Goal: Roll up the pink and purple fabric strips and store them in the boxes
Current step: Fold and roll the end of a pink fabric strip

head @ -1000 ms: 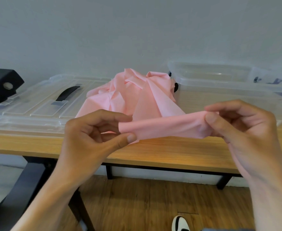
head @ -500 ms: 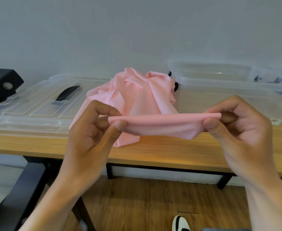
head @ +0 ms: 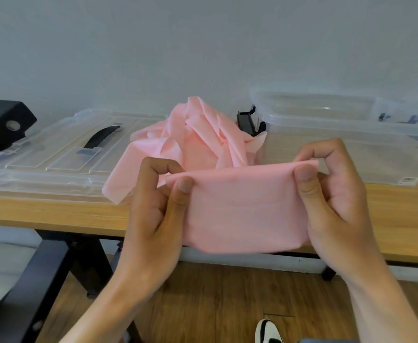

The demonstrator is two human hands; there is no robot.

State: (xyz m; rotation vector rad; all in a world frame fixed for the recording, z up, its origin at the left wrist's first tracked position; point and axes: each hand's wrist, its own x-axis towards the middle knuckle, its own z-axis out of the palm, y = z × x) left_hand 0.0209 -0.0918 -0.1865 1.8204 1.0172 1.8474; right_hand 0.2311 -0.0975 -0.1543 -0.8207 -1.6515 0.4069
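A pale pink fabric strip is seen at the centre of the frame, held up flat in front of the wooden table. Its top edge is folded over and stretched nearly level between the two hands, while its lower edge hangs loose and slightly blurred below the table's front edge. Behind it, the rest of the pink fabric is piled in a crumpled heap on the table, at the upper middle of the frame.

The heap is flanked by a clear plastic lid with a black handle at the left and a clear plastic storage box at the upper right; the box's near wall lies just behind the right fingers. Open wooden floor is visible below the table edge, between the forearms.

The strip's upper left corner is pinched by the left hand, thumb in front and fingers curled behind. The upper right corner is pinched likewise by the right hand.
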